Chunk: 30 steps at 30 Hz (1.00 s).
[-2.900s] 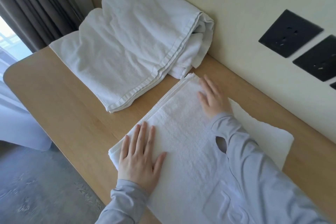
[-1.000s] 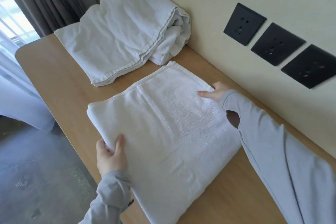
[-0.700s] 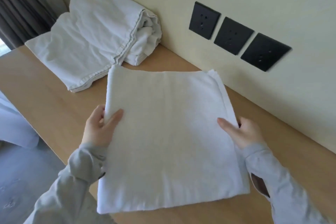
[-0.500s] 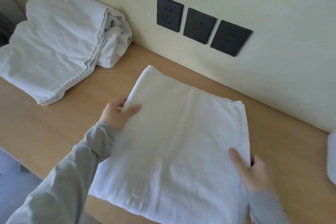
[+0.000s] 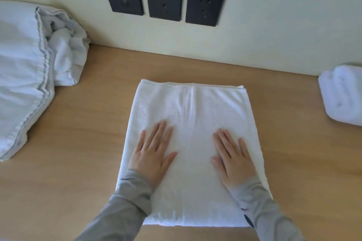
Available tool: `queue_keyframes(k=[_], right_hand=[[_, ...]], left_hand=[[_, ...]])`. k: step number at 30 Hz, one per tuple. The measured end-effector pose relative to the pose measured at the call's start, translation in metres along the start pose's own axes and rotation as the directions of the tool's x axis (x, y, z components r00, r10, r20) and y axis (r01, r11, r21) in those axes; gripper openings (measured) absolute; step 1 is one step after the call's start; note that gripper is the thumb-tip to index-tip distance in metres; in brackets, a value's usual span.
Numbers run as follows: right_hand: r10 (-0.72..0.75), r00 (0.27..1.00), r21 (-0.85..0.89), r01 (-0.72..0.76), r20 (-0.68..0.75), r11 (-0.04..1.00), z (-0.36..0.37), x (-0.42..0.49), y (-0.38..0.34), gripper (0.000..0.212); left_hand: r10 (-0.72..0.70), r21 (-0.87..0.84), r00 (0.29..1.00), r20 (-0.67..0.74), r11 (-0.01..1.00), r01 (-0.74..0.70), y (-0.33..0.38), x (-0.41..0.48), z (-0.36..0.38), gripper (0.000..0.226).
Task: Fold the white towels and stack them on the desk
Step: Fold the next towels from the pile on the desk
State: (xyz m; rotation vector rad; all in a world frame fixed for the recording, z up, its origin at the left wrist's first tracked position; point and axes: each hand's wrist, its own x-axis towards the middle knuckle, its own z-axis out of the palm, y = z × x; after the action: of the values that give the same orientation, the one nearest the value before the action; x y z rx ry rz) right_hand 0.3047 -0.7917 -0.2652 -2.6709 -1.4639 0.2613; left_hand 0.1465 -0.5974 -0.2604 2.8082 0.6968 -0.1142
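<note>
Towel (image 5: 193, 115) set down since prior frame; L hand (image 5: 151, 154) + R hand (image 5: 234, 159) flat, fingers straight, pressing. Risk: uneven pressure shifts layers, skews next fold.

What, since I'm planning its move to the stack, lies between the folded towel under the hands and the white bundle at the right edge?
Nothing visible. Only bare desk lies between the folded towel and the white bundle. The left hand and right hand rest flat on the towel itself.
</note>
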Motion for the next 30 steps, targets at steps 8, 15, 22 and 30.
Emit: queue_keyframes(k=[8,15,22,30], right_hand=[[-0.201,0.971,-0.045,0.208,0.127,0.977,-0.018,-0.078,0.028,0.082],[-0.273,0.943,-0.097,0.295,0.189,0.951,-0.021,-0.094,0.035,0.107],[-0.074,0.995,0.465,0.036,0.063,0.885,-0.056,-0.082,0.049,0.062],[0.305,0.952,0.835,-0.193,0.032,0.515,-0.127,0.000,0.072,0.035]], left_hand=[[0.443,0.017,0.893,0.085,0.895,-0.445,-0.023,-0.063,-0.012,0.081],[0.540,0.106,0.817,0.203,0.817,-0.567,-0.052,-0.082,-0.022,0.111],[0.309,-0.298,0.950,-0.047,0.903,-0.308,-0.059,-0.078,-0.060,0.054],[-0.143,-0.706,0.986,0.088,0.689,0.163,-0.064,0.021,-0.147,0.029]])
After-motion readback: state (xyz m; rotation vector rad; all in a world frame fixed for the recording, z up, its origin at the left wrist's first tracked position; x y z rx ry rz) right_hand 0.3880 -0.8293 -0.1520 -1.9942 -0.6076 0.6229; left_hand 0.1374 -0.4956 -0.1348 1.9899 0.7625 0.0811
